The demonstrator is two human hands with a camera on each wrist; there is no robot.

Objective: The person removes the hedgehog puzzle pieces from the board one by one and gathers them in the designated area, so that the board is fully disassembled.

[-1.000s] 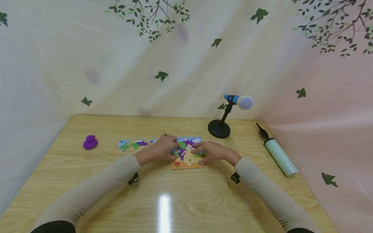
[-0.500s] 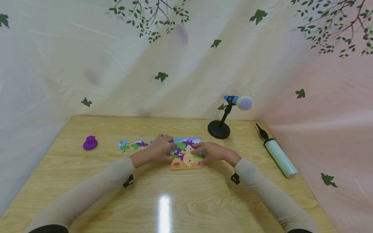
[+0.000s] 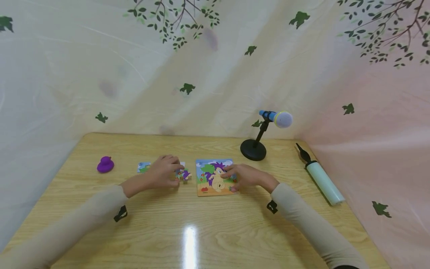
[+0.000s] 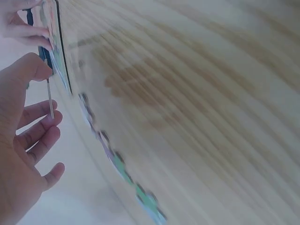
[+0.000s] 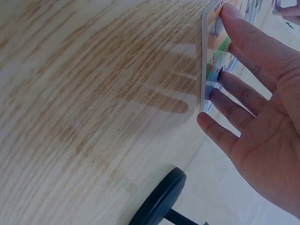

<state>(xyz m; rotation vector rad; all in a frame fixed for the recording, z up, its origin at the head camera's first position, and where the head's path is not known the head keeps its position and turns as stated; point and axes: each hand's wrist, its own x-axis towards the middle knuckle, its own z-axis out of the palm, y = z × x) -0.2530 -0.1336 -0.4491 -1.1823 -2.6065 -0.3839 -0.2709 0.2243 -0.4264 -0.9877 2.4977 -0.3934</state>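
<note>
Light-brown wooden surface [image 3: 255,231] before leaf-printed cream cloth [image 3: 141,106]

Near the centre of the frame lies a flat, square picture puzzle [image 3: 208,189] with a purple-spiked cartoon animal. At its right side, the right hand [image 3: 246,175] rests with fingers stretched out on it. Left of centre, the left hand [image 3: 158,173] pinches one thin jigsaw piece [image 4: 50,98] between thumb and fingers, near a row of small colourful pieces [image 3: 143,167]. At far left sits a purple duck-shaped toy [image 3: 105,165]; right of centre stands a blue microphone [image 3: 281,118].
</note>
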